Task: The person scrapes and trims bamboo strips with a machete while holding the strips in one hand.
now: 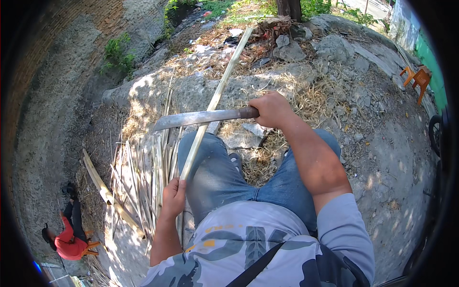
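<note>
Bamboo strip (229, 71), aslant over the left thigh (210, 179).
Clenched near end tightly in left hand (174, 197), machete handle (248, 112) in right hand (272, 110); probably wanted steady hold, shallow cutting angle.

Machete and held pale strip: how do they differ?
The machete has a grey blade and brown handle; the strip is pale yellow. The machete lies nearly level across the view; the strip slants up to the right. The machete sits in the right grip, the strip in the left grip. Both are long.
</note>
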Tool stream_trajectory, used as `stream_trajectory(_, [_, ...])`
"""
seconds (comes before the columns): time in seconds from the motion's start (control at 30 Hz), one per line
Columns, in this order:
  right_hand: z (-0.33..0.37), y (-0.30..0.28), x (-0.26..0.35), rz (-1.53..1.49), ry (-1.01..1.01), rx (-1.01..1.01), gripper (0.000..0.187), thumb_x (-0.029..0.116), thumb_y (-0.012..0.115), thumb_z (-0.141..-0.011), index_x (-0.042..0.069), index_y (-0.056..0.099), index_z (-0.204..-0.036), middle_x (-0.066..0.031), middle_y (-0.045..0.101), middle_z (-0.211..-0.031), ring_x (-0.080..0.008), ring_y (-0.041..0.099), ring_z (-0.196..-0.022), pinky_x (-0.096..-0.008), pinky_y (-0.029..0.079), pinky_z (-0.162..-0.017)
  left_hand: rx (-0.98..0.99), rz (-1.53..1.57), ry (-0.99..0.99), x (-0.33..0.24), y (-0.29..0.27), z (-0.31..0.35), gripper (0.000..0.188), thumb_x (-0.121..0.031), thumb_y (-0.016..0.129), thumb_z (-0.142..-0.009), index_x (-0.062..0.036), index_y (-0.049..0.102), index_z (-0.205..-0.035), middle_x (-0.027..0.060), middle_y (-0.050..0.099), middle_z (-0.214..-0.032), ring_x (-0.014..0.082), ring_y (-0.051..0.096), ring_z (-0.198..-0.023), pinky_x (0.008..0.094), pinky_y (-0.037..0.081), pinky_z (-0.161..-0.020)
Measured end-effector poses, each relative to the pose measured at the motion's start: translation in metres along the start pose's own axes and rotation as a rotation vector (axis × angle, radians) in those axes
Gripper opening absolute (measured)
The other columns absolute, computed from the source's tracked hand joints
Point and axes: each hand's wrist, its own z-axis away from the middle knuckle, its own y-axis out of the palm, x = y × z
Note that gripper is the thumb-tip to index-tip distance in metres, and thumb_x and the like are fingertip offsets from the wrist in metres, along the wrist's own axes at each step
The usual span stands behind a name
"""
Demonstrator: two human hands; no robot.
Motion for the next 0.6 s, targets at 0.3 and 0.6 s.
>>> stream_trajectory(0.3, [-0.006,-0.001,0.015,0.038,-0.064,0.038,0.015,0.024,0.072,-0.073,0.015,0.068,-0.085,-0.0084,0.069,-0.076,-0.0308,0.069,-0.078,-0.0435,0.051,-0.085,-0.015,-0.093,-0.004,-0.012,-0.011,-0.007,0.034,-0.027,0.057,-0.108,0.0035,0.066,-0.097,-0.0020,0.054,-0.067,0.0072,0.045,-0.062,0.0289,0.039,-0.055])
stream_trajectory(0.6, [0.000,-0.014,-0.006,-0.016,0.082,-0.079,0.017,0.023,0.072,-0.073,0.016,0.070,-0.088,-0.0091,0.072,-0.081,-0.0339,0.070,-0.084,-0.0481,0.053,-0.082,-0.040,-0.019,-0.017,0.010,-0.026,0.002,0.032,-0.026,0.056,-0.109,-0.0009,0.062,-0.089,-0.0016,0.050,-0.067,0.0072,0.043,-0.064,0.0284,0.038,-0.056])
